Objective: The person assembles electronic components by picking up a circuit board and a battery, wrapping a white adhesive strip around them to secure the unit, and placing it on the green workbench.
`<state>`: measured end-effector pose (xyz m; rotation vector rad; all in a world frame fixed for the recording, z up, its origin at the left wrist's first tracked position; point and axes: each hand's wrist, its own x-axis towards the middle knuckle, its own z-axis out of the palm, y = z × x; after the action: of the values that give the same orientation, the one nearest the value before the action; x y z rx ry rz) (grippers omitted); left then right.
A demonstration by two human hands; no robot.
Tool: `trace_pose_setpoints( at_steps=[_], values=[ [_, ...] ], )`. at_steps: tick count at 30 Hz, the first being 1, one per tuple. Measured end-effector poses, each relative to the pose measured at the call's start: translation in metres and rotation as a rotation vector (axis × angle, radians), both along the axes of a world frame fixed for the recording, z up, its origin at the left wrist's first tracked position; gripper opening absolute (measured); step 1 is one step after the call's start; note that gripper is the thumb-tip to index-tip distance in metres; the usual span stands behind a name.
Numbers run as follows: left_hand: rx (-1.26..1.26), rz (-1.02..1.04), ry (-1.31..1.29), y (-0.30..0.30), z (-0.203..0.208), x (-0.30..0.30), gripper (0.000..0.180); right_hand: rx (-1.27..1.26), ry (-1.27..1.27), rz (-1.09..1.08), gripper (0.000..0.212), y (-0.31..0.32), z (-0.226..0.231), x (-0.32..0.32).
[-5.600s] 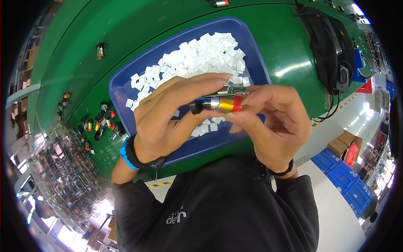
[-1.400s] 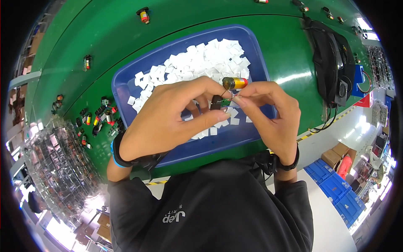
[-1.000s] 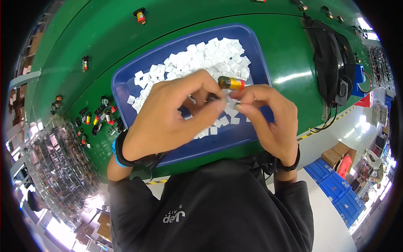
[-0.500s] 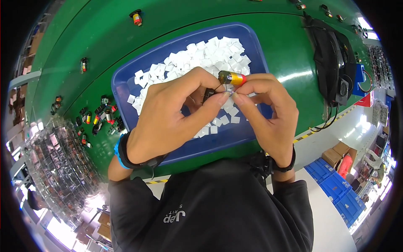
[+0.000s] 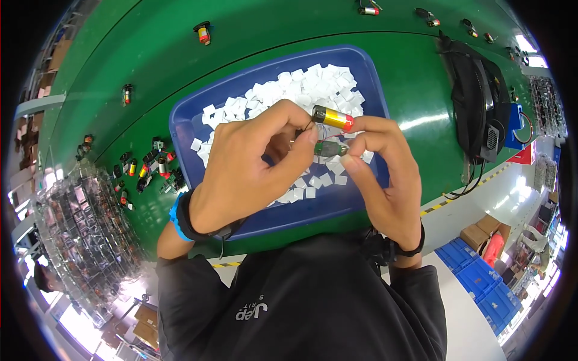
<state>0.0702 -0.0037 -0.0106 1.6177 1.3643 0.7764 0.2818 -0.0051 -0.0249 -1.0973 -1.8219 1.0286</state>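
Observation:
A cylindrical battery [image 5: 333,118] with a black, yellow and red wrap sits between my two hands, above the bin. Below it is a small green circuit board [image 5: 330,148], with thin wires running close by. My left hand [image 5: 244,165] is closed in a pinch at the board's left end, its fingertips partly covering the board and wires. My right hand [image 5: 388,171] pinches the silvery right end of the board with thumb and a finger, while another fingertip touches the battery's red end. Beneath both hands stands a blue bin [image 5: 283,221] of small white square pieces [image 5: 301,90].
On the green table [image 5: 415,78] several battery-and-board assemblies [image 5: 161,165] cluster left of the bin, with single ones [image 5: 203,34] farther back. A black bag [image 5: 478,90] lies at the right. Stacked clear trays [image 5: 90,210] stand left, blue crates [image 5: 475,271] on the right.
The green board has come into view between my fingertips, below the battery. My right thumb has moved slightly down and right, from the wires to the board's end.

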Motion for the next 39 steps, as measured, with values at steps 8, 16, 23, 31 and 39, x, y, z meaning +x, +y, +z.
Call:
trace_pose_setpoints(
  at_steps=[8, 16, 23, 31, 39],
  values=[
    [0.054, -0.021, 0.008, 0.003, -0.004, -0.004, 0.004, 0.117, -0.333, -0.131, 0.016, 0.015, -0.008, 0.013],
    [0.161, -0.066, 0.087, 0.001, -0.003, -0.002, 0.009, -0.193, 0.062, 0.036, 0.021, 0.014, 0.014, 0.004],
    [-0.067, -0.147, 0.050, -0.001, -0.001, 0.003, 0.010, -0.036, 0.047, 0.057, 0.024, 0.012, 0.001, 0.002],
    [-0.592, -0.212, -0.645, 0.013, -0.008, -0.011, 0.021, 0.400, -0.084, 0.138, 0.033, 0.014, -0.001, 0.008],
    [-0.653, -0.111, -0.841, 0.007, 0.002, -0.008, 0.030, 0.582, -0.129, 0.105, 0.031, 0.011, 0.001, 0.008]
  ],
)
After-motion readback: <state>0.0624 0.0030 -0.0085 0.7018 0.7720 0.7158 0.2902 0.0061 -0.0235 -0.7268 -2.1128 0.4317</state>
